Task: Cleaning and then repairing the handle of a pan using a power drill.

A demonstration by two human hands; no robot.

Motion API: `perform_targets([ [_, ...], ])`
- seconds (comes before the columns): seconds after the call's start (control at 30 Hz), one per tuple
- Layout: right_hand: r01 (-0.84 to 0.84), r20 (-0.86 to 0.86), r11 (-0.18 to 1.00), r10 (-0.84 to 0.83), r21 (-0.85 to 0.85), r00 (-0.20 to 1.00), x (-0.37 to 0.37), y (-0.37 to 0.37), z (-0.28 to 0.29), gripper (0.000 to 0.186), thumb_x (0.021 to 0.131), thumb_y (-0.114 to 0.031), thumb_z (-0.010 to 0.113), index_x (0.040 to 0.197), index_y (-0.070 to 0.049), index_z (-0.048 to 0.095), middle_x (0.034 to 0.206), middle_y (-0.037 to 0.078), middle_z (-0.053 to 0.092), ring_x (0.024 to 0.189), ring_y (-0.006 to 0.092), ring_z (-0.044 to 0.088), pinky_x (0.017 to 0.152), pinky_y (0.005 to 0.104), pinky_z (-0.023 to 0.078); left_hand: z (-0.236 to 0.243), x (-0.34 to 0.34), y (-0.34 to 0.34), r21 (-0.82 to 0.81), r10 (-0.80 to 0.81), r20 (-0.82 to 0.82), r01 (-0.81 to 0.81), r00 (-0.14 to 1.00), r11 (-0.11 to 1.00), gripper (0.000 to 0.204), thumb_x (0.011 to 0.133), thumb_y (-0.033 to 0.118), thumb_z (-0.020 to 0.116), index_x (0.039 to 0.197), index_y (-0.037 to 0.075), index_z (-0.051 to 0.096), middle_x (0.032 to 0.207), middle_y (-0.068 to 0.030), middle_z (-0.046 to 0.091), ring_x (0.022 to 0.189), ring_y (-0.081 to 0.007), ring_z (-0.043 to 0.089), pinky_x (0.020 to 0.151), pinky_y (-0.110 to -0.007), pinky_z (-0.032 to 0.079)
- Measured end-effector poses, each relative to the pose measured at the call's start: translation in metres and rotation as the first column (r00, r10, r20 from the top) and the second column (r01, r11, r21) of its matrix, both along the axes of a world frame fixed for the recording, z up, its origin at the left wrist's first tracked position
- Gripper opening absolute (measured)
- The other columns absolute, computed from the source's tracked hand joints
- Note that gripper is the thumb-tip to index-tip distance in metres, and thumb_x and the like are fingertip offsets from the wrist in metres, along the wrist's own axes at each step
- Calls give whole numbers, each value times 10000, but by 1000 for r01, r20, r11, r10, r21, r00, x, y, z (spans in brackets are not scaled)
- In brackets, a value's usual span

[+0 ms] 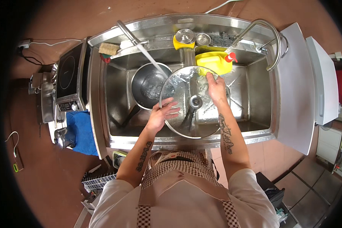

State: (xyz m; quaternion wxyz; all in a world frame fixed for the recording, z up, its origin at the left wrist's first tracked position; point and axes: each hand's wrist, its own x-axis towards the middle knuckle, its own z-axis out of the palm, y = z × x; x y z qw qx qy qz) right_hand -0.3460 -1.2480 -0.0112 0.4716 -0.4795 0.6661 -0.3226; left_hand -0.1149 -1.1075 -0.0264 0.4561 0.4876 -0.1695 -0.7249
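A round glass lid [178, 125] with a metal rim and centre knob is held over the sink. My right hand [217, 90] grips its right rim, thumb on top. At the lid's left edge, my left hand [162, 115] touches the glass with its fingers stretched and spread. Left of the lid, a dark deep pan [144, 85] stands in the left basin, its black handle pointing toward the lower left. Water runs from the left faucet [128, 33] down to the pan's right side, partly behind the lid's edge. Water pools inside the pan.
A yellow jug [216, 62] with a red cap stands in the right basin. Behind are a second faucet [260, 22], a sponge [108, 48] and small metal dishes [185, 36]. An induction cooker [69, 74] and blue towel [79, 129] lie left; a white board [294, 87] is right.
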Motion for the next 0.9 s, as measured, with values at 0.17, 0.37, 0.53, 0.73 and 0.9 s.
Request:
perform_targets([
  [0.17,-306,-397,941,229,-144,889,13,15,40,362,908,-96,556,1255,-5,511,1058,313,615,998,463,600,861,500,465,-7,3,-1,-16,24,-89,-25,996,1000,380,976,162,565,1319,13,502,1283,-202,566,1135,-372,609,898,-485,545],
  [0.37,-727,-679,609,389,-317,622,13,102,9,444,854,-132,628,1276,-57,517,1173,191,542,1108,355,538,922,418,476,-10,-4,0,27,119,-211,-116,970,993,474,999,203,513,1425,45,378,1326,-203,529,1165,-411,577,938,-542,519],
  [0.53,-785,-701,595,485,-174,523,-33,117,-20,379,871,-221,639,1178,-18,547,1294,254,483,1219,409,470,1062,525,357,-17,4,4,14,115,-97,-114,989,993,484,1012,332,504,1419,94,393,1260,-194,577,1093,-380,626,828,-498,573],
  [0.73,-535,-708,776,168,-334,686,37,35,-54,443,919,-307,576,1234,-6,496,1433,256,407,1370,388,359,1155,563,203,-7,-15,-20,-49,68,12,-67,998,997,449,1022,329,484,1381,66,420,1199,-181,613,1005,-341,668,763,-430,591],
  [0.9,-773,-626,624,557,-117,545,29,110,-25,613,928,-277,537,1456,-33,344,1518,239,297,1431,384,255,1164,566,168,-8,-3,-19,1,185,51,-186,981,983,508,1019,378,476,1390,42,391,1181,-214,613,976,-330,678,741,-416,600],
])
